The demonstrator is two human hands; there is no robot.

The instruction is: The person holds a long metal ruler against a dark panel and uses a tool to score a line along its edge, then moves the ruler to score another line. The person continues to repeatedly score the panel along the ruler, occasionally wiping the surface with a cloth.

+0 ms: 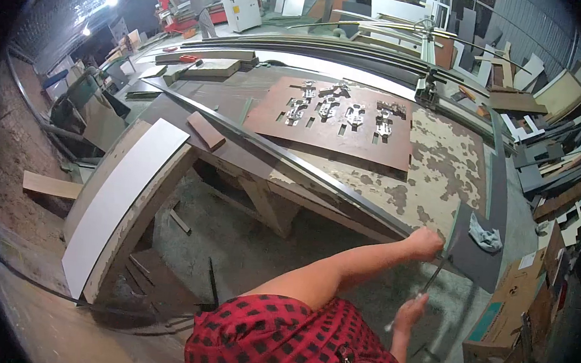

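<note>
My left hand (425, 243) is closed at the near end of a long metal strip (292, 160), which runs diagonally across the workbench toward the back left. Lower down, my right hand (410, 312) is wrapped round a thin, dark rod-like tool (434, 277). This tool slants up from the right hand, and its upper end meets the left hand. Just right of the left hand lies a dark panel (466, 253) with a crumpled grey cloth (485, 234) on it.
A brown board (334, 143) on the workbench (441, 169) carries several metal hinges (327, 108). A white panel (122, 199) lies at left beside a small wood block (206, 131). A cardboard box (507, 301) stands at right. Another person (200, 9) is by a machine (239, 3) far back.
</note>
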